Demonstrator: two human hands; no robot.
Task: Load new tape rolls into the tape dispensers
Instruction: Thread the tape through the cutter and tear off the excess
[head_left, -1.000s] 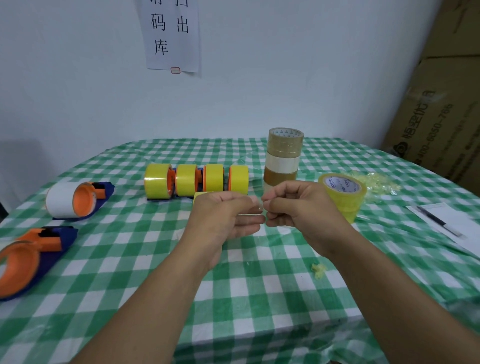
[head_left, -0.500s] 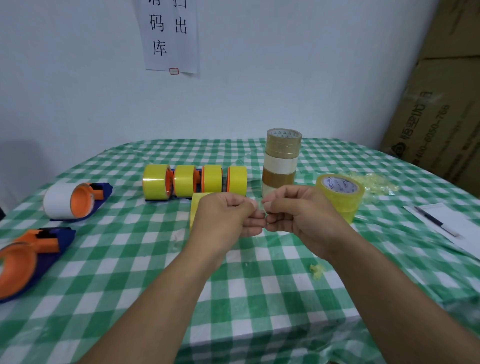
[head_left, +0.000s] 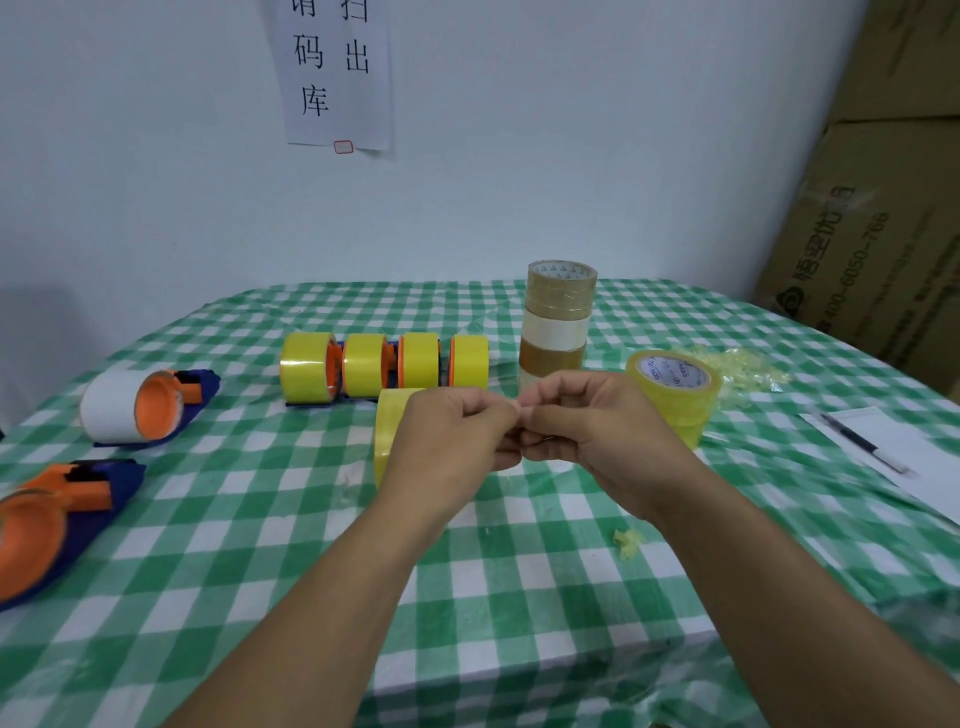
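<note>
My left hand (head_left: 452, 441) grips a yellow tape roll (head_left: 388, 436) held on edge just above the table; the hand hides most of the roll. My right hand (head_left: 587, 431) meets it fingertip to fingertip, its thumb and fingers curled and pinching at the roll's tape end, which is too small to see clearly. An empty blue and orange dispenser (head_left: 57, 519) lies at the left edge. Behind it lies a dispenser loaded with a white roll (head_left: 140, 405). Several dispensers with yellow rolls (head_left: 384, 366) stand in a row behind my hands.
A stack of brown and white rolls (head_left: 558, 317) stands behind my right hand, with clear yellowish rolls (head_left: 675, 400) to its right. Tape scraps (head_left: 748, 366) and one crumpled scrap (head_left: 628, 543) lie on the checked cloth (head_left: 519, 623). Paper with a pen (head_left: 862, 441) lies right, beside cardboard boxes (head_left: 883, 208).
My hands have closed the small gap between them and now touch at the fingertips. The yellow roll shows more to the left of my left hand.
</note>
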